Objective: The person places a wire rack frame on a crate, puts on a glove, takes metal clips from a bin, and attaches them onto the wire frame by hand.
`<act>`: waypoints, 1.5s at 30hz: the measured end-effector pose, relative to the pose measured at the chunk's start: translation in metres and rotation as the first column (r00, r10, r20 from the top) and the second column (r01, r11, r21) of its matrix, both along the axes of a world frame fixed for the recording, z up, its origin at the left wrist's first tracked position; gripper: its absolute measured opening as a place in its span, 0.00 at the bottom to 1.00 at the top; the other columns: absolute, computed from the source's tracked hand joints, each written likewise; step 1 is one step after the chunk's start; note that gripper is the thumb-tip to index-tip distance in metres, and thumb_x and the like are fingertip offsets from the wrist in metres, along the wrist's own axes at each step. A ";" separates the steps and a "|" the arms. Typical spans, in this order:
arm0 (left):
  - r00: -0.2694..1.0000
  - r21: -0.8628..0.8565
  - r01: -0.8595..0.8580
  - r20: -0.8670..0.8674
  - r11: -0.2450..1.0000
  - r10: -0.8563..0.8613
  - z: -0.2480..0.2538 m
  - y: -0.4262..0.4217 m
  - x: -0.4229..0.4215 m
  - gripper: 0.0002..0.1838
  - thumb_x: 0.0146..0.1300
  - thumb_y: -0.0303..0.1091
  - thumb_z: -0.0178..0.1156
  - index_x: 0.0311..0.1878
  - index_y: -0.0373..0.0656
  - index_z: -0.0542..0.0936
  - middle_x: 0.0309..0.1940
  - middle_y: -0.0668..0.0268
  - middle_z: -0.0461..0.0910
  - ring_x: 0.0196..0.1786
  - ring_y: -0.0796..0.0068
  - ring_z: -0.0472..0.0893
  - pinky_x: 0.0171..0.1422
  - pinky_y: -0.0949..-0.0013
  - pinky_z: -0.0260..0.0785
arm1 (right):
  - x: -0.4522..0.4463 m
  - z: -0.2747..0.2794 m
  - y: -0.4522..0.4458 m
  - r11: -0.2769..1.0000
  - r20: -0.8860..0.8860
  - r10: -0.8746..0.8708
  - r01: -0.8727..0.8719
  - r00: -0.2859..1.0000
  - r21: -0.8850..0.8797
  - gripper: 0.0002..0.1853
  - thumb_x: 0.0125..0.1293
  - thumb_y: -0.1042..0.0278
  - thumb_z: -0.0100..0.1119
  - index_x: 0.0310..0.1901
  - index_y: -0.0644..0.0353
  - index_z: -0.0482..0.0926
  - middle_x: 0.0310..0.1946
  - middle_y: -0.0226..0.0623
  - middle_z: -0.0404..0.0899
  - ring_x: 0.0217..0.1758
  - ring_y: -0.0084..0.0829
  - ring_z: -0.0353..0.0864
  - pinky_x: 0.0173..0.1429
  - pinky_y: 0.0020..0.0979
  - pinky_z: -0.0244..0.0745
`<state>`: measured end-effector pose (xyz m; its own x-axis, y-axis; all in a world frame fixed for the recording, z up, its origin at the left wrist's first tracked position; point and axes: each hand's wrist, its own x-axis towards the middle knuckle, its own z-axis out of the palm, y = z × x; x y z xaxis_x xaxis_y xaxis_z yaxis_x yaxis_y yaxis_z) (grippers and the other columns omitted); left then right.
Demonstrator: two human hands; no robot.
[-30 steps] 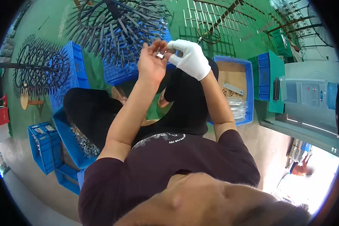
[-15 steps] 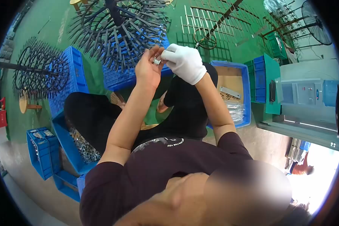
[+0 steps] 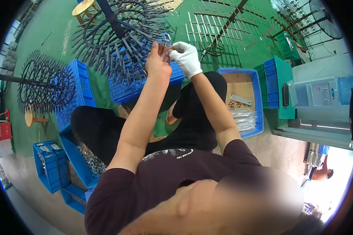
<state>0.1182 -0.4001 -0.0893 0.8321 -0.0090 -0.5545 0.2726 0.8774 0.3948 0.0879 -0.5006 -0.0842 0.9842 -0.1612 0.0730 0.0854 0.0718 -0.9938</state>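
Observation:
My left hand [image 3: 159, 62], bare, is raised in front of me with its fingers curled. A small shiny metal part [image 3: 166, 47] shows at its fingertips, mostly hidden by them. Beside it, my right hand [image 3: 185, 59] wears a white glove, its thumb and forefinger pinched close to the left fingertips. What lies in that pinch is too small to make out. Both hands are at the near right edge of a round rack [image 3: 113, 19] with many dark prongs. Shiny metal pieces [image 3: 167, 38] hang on the rack just beyond my fingers.
A blue crate [image 3: 123, 92] stands under the rack. To the right, a blue bin [image 3: 259, 100] holds plastic-wrapped pieces; to the left, another blue bin [image 3: 72, 147] holds small metal parts. A second pronged rack [image 3: 43, 82] and wooden stools [image 3: 83, 7] stand farther off.
Both hands have moved up and slightly closer to the rack's prongs. The small metal part, clearer before in my left fingers, is now mostly covered. The view has shifted slightly.

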 end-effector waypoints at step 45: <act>0.984 0.066 -0.178 0.034 0.982 0.176 -0.005 -0.004 0.013 0.11 0.60 0.25 0.67 0.32 0.40 0.72 0.30 0.62 0.80 0.28 0.71 0.81 0.30 0.65 0.77 | 0.003 0.002 0.025 0.878 0.202 -0.176 0.247 0.963 -0.410 0.07 0.56 0.72 0.66 0.34 0.65 0.83 0.25 0.36 0.84 0.26 0.18 0.79 0.34 0.23 0.75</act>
<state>0.1317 -0.4045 -0.0943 0.8324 0.1768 -0.5252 0.1039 0.8811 0.4613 0.0908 -0.4756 -0.0825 0.9008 -0.2824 0.3297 0.2044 -0.3941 -0.8960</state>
